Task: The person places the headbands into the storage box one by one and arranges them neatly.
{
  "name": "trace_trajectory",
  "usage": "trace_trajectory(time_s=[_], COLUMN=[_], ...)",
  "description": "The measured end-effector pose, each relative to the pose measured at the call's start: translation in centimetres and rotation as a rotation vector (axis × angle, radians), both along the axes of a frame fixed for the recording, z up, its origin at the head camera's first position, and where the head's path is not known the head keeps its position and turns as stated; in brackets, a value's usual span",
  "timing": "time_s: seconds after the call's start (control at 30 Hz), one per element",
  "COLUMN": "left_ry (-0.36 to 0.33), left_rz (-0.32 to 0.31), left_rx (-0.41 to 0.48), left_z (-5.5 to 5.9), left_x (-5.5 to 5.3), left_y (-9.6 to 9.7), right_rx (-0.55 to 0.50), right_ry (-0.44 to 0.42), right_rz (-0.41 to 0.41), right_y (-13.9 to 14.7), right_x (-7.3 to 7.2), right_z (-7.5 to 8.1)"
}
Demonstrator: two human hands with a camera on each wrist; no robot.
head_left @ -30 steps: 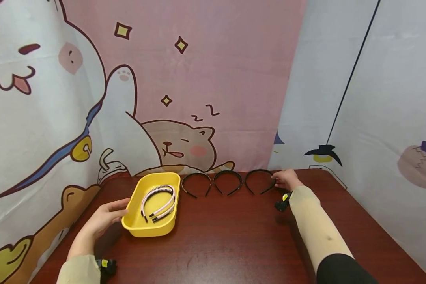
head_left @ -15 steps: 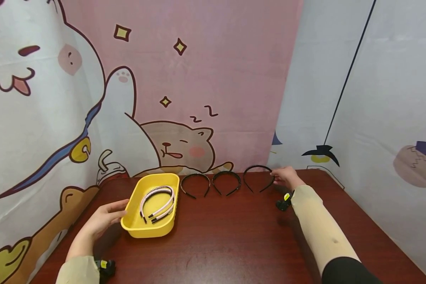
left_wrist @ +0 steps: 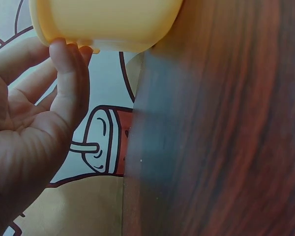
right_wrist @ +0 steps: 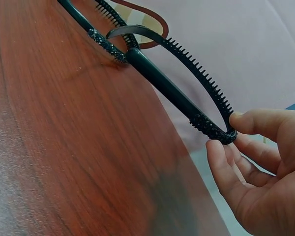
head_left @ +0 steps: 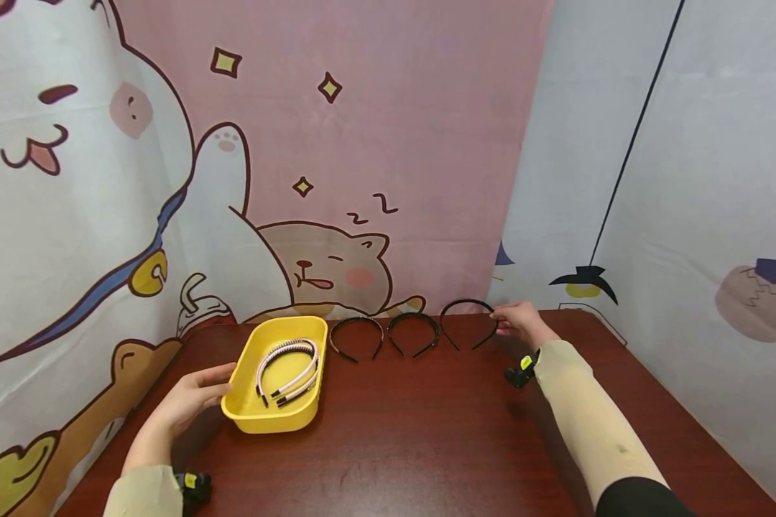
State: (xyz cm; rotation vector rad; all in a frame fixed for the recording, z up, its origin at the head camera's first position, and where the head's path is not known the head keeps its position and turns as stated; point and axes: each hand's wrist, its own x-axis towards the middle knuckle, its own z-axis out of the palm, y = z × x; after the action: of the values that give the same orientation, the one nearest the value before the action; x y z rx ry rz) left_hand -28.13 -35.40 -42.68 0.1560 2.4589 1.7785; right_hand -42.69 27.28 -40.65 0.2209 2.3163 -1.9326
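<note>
Your right grip [right_wrist: 268,169] pinches the black toothed headband [right_wrist: 162,84] — right of two dark headbands [head_left: 414,314] along the worktop's [head_left: 420,438] far edge. Your left grip [head_left: 190,398] touches the yellow tray [head_left: 271,424] — whether it pinches, I cannot tell.

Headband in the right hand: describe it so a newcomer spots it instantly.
On the red-brown table, find the yellow tray, then follow the back edge rightward. The dark headband, toothed with a glittery stretch, is third and last in line. Unlike the two headbands before it, it is pinched by the right hand.
</note>
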Motion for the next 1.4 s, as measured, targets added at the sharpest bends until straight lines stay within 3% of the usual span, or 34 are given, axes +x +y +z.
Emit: trace_trajectory(time_s=[0.4, 1.1, 1.4], left_ry=[-0.003, 0.004, -0.009], left_rz=[0.007, -0.014, 0.000], left_rx=[-0.012, -0.005, -0.004], left_z=[-0.1, 0.2, 0.0], left_x=[0.1, -0.1, 0.0], left_y=[0.0, -0.3, 0.0], right_rx=[0.029, 0.005, 0.022], right_ry=[-0.013, -0.004, -0.008], right_rz=[0.005, 0.010, 0.024], right_y=[-0.5, -1.0, -1.7], right_x=[0.3, -0.2, 0.3], right_z=[-1.3, 0.0, 0.2])
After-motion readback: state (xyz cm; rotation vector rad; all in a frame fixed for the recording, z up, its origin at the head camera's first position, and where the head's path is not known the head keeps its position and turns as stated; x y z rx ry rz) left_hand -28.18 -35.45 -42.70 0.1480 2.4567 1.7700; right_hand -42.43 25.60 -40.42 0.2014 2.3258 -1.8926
